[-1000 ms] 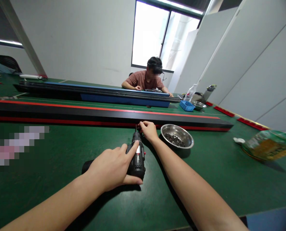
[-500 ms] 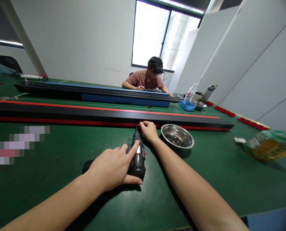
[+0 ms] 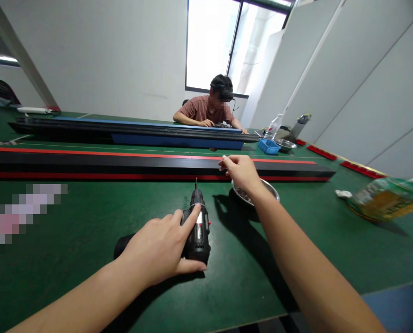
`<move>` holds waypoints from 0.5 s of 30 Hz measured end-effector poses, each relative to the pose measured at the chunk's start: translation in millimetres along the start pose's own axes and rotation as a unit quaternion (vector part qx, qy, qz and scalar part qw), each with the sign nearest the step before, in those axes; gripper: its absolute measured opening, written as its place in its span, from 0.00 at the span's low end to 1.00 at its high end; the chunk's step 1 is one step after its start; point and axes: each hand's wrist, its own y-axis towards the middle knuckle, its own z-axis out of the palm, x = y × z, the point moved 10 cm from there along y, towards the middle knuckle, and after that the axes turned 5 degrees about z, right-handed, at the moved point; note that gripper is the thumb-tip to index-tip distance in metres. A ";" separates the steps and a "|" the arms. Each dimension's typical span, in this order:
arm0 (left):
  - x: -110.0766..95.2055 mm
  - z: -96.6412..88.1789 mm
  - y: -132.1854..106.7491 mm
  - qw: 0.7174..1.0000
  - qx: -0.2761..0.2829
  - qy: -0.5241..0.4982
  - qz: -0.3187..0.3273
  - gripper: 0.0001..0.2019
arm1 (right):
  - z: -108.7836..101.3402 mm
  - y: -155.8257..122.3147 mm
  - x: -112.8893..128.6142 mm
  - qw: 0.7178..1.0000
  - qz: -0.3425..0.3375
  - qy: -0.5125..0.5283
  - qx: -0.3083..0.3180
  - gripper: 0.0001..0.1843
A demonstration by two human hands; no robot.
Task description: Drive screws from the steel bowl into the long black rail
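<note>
My left hand (image 3: 161, 245) is wrapped over a black cordless drill (image 3: 198, 236) lying on its side on the green table, index finger stretched along its body. The drill's thin bit points away from me, toward a long black beam with red edges (image 3: 151, 163). My right hand (image 3: 241, 171) is raised in front of that beam, thumb and fingertips pinched together. Whatever they hold, if anything, is too small to make out. Beneath the right wrist sits a steel bowl (image 3: 273, 190) with small dark pieces inside, partly hidden by my arm.
Across the table a person (image 3: 201, 108) leans over a second long black and blue beam (image 3: 178, 141). A blue basket (image 3: 269, 146) and another metal bowl (image 3: 287, 145) stand at the back right. A large plastic jug (image 3: 387, 199) lies on the right.
My right hand has moved away from the drill bit, up and to the right, over the near side of the bowl. My left hand stays on the drill.
</note>
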 end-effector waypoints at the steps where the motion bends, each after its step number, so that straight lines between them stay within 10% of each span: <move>1: -0.2 -0.2 0.1 1.000 0.001 -0.001 0.000 0.55 | -11.4 -1.3 -9.3 1.000 0.018 -0.016 0.009 0.20; 6: -0.2 -0.5 0.8 1.000 0.005 -0.013 -0.001 0.55 | -61.2 -12.9 -70.4 0.985 0.123 -0.119 -0.007 0.20; 15: -0.1 -0.5 -0.7 1.000 0.012 -0.013 -0.004 0.54 | -62.7 -31.3 -95.3 0.913 0.171 -0.370 0.032 0.23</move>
